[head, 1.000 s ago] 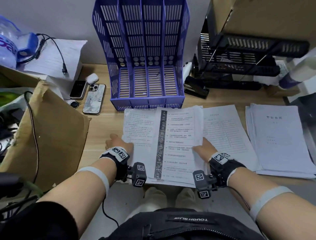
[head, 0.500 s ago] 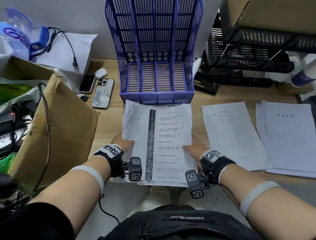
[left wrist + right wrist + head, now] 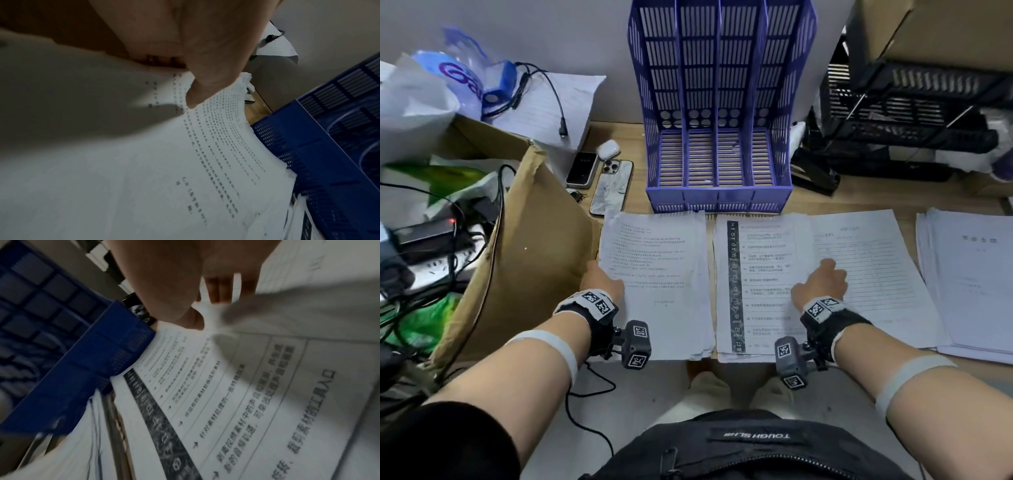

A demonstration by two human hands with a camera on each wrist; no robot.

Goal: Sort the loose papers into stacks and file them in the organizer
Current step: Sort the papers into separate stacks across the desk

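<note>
Head view: left hand (image 3: 603,280) pinches left edge of text-page stack (image 3: 657,284), thumb on top; right hand (image 3: 820,285) pinches right edge of black-strip stack (image 3: 756,287). Both stacks flat on tabletop (image 3: 640,202), just before blue organizer (image 3: 719,102), slots vacant. Paper light, floppy, slippery between sheets; best gripped mid-edge. Forearms parallel, wrists low.

Head camera looks steeply down; both wrist cameras, close over papers, share the blue organizer (image 3: 719,144).
</note>
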